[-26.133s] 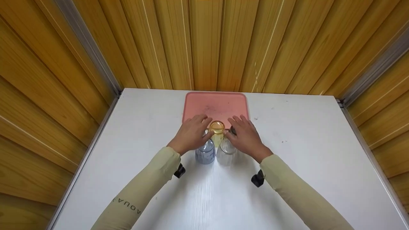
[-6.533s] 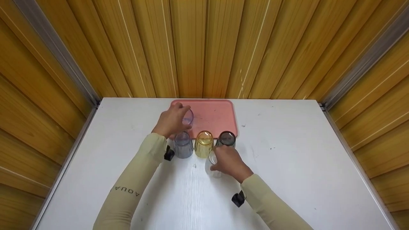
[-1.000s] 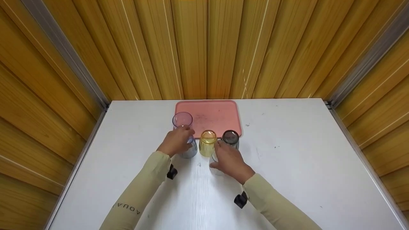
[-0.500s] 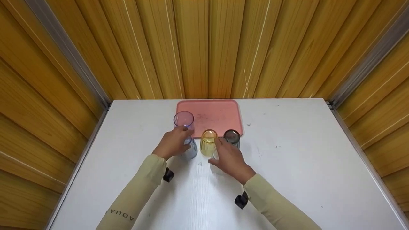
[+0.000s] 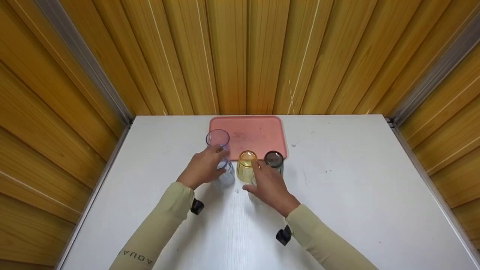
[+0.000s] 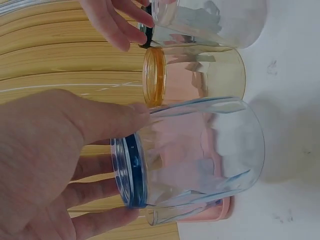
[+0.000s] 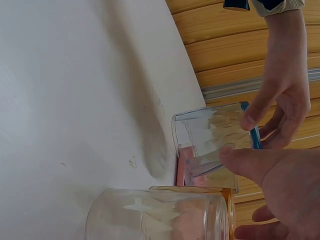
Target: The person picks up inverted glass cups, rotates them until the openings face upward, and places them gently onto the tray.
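My left hand (image 5: 202, 167) grips an upside-down blue glass (image 6: 200, 155) near its base, thumb on one side and fingers on the other. Beyond it a purple glass (image 5: 218, 137) stands rim up on the near left part of the pink tray (image 5: 258, 135). My right hand (image 5: 270, 187) hovers around the base of an upside-down clear glass (image 7: 155, 215), with the thumb spread away from it. An upside-down yellow glass (image 5: 245, 173) stands between the hands. Behind the right hand is a dark grey glass (image 5: 273, 159), also upside down and partly hidden.
The white table (image 5: 356, 195) holds the glasses in front of the tray. A wood-patterned wall (image 5: 258, 56) rises behind the table's far edge, with further panels at both sides. A black wrist camera (image 5: 284, 235) hangs under the right sleeve.
Since several seconds ago, the purple glass was set on the tray and let go, and my left hand came back to the blue glass. My right thumb has lifted away from the clear glass.
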`<state>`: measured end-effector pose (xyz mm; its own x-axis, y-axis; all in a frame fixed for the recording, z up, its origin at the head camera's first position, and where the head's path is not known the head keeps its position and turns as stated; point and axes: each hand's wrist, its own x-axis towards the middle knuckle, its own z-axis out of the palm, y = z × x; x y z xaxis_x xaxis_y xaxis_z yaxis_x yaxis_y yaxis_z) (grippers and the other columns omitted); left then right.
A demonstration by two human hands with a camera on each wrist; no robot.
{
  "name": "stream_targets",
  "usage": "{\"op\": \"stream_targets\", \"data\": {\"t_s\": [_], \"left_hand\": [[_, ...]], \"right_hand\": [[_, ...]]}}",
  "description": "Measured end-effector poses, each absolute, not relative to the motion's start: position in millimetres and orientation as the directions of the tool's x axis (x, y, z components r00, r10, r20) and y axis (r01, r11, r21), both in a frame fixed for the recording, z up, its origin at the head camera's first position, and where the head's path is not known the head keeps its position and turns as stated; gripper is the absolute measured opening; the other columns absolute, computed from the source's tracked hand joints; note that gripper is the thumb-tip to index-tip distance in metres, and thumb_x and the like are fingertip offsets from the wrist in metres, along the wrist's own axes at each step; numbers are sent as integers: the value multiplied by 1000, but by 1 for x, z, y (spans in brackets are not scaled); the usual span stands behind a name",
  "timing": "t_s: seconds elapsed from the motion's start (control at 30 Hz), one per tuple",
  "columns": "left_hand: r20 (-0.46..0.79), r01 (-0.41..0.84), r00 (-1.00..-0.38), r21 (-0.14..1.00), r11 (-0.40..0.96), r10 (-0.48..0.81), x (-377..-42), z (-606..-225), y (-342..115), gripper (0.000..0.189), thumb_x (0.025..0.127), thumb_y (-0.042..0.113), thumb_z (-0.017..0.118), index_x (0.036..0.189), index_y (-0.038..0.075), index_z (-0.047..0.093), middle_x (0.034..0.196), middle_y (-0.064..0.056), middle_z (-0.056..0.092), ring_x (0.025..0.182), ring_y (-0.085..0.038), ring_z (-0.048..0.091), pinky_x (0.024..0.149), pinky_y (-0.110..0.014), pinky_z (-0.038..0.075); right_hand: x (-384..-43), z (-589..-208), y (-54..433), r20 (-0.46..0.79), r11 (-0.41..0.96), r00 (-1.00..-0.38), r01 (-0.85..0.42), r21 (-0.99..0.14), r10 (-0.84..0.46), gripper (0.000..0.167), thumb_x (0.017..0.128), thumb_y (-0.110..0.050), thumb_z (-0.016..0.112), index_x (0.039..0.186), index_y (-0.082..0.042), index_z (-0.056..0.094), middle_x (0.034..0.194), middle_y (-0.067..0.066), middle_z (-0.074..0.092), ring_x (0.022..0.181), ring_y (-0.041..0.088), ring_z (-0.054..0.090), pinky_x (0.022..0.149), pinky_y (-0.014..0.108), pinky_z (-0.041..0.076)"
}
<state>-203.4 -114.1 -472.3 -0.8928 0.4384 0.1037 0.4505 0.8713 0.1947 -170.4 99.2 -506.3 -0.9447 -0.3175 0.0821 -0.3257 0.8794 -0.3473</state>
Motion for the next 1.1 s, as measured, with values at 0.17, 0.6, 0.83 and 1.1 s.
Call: {"op": "stream_targets", "data": {"t_s": [0.17, 0.6, 0.83, 1.1], "left_hand": [[119, 473, -881, 185, 861, 459, -199, -465, -112, 50, 79, 22, 80, 125, 14, 62, 121, -7, 60, 109, -22, 61, 91, -39, 56], [137, 488, -872, 157, 859, 470, -188, -453, -109, 53, 78, 24, 81, 127, 17, 61, 128, -5, 59, 111, -19, 62, 92, -36, 56], [159, 504, -861, 149, 851, 482, -184, -451, -106, 52, 78, 24, 81, 126, 14, 63, 127, -5, 60, 111, -20, 62, 88, -37, 58], [155, 506, -861, 162, 847, 485, -179, -445, -104, 53, 78, 25, 81, 127, 15, 62, 128, -5, 60, 113, -20, 60, 90, -38, 57]], "right_hand": [[-170, -508, 98, 122, 873, -933, -360, -329, -339, 82, 78, -48, 77, 139, -4, 44, 129, 11, 56, 114, 28, 59, 97, 45, 51], [-171, -512, 84, 67, 884, -951, -306, -353, -302, 82, 79, -49, 76, 142, -10, 42, 135, 9, 54, 119, 28, 57, 100, 48, 49], [-170, -513, 80, 54, 875, -954, -293, -384, -295, 77, 79, -49, 75, 138, -11, 43, 130, 8, 56, 118, 28, 56, 100, 48, 48], [-168, -513, 77, 70, 855, -949, -309, -416, -309, 77, 78, -47, 77, 137, -11, 43, 131, 7, 55, 118, 26, 56, 102, 46, 48]]}}
